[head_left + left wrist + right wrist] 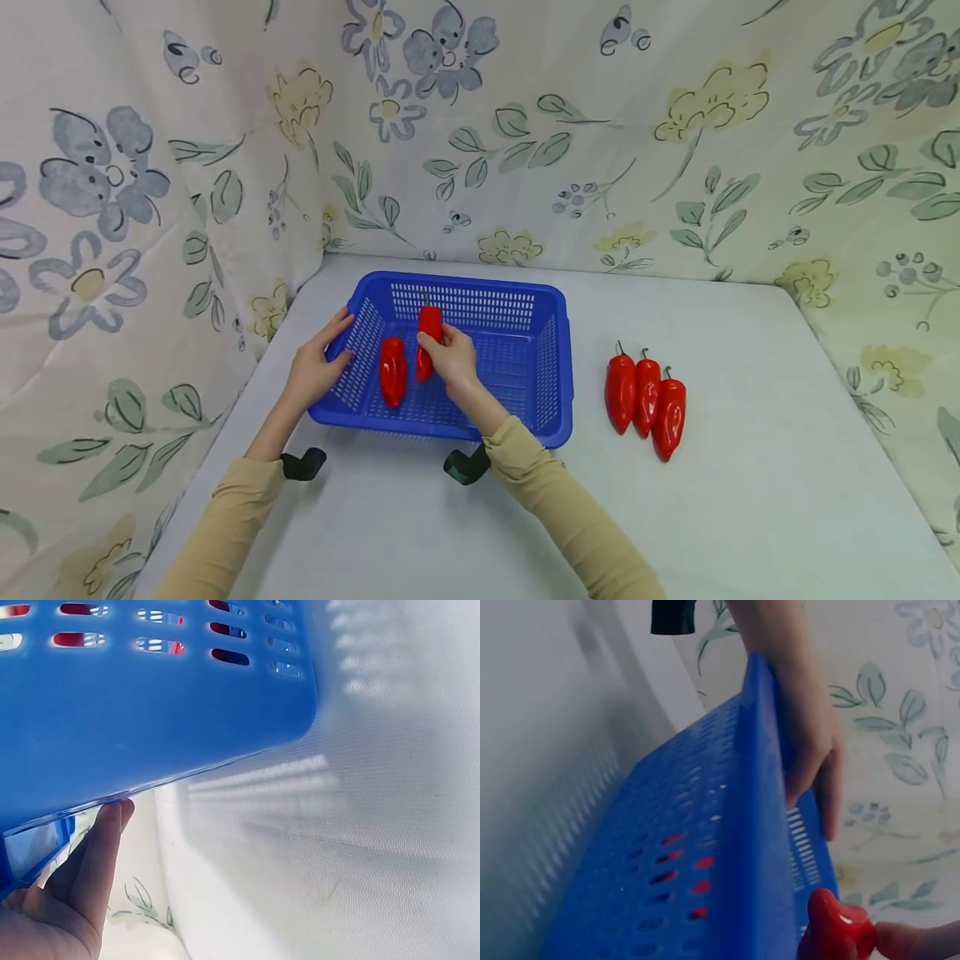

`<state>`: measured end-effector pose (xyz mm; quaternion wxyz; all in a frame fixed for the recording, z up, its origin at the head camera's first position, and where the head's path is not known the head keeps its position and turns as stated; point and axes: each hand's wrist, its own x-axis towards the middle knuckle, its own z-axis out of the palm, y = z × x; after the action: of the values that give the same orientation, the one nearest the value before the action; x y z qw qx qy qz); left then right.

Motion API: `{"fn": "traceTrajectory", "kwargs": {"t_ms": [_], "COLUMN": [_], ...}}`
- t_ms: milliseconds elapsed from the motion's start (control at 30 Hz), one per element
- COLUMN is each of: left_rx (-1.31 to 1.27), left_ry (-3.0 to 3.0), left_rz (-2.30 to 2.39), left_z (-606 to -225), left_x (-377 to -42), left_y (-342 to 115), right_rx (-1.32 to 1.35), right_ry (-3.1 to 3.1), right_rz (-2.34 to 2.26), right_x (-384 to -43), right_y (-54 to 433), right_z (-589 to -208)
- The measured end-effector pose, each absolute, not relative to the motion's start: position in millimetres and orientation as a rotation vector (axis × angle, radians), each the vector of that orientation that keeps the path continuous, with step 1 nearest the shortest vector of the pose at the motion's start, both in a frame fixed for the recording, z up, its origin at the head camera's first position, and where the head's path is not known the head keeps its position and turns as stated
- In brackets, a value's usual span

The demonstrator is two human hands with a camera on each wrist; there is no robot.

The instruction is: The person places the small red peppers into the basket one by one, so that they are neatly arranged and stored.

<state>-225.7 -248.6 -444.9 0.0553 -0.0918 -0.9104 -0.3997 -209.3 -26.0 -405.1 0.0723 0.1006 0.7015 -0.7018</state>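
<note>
A blue plastic basket with slotted walls stands on the white table. My left hand rests on the basket's left rim, fingers fairly straight and thumb apart. From the left wrist view, fingertips touch the rim's edge. Inside the basket, my right hand pinches a glossy red pepper between thumb and fingers, its stem towards the back wall. Just left of it, another red pepper lies on the basket floor. The right wrist view shows the held pepper beside the near rim.
Three red peppers lie side by side on the table, right of the basket. Floral cloth hangs behind and along the sides. A dark camera mount sticks out from each wrist.
</note>
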Motion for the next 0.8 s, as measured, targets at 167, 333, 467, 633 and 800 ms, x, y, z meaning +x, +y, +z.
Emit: {"fn": "traceTrajectory", "kwargs": {"t_ms": [167,333,467,633,800], "left_rx": [-0.273,-0.274,-0.267,-0.258,-0.259], "left_ry": [-2.772,-2.764,-2.766,-2.776,-2.775], "left_rz": [-1.227,-1.243,-1.245,-1.255,-1.249], "left_z": [-443.8,-445.2,-446.2,-444.7,-442.9], "left_x": [-226.0,-225.5,-225.3,-224.9,-225.0], "left_y": [-248.7,-248.5,-248.1,-247.3,-247.4], "right_rx": [0.332,0.365,0.393,0.420,0.452], "right_ry": [2.106,2.171,2.239,2.275,2.270], "right_rz": [-2.043,-1.969,-1.887,-1.817,-1.790], "right_x": [-208.2,-209.6,-210.0,-209.4,-209.9], "right_y": [-33.8,-36.7,-39.1,-43.0,-45.7], "right_z": [-412.4,-419.3,-423.1,-426.0,-429.0]}}
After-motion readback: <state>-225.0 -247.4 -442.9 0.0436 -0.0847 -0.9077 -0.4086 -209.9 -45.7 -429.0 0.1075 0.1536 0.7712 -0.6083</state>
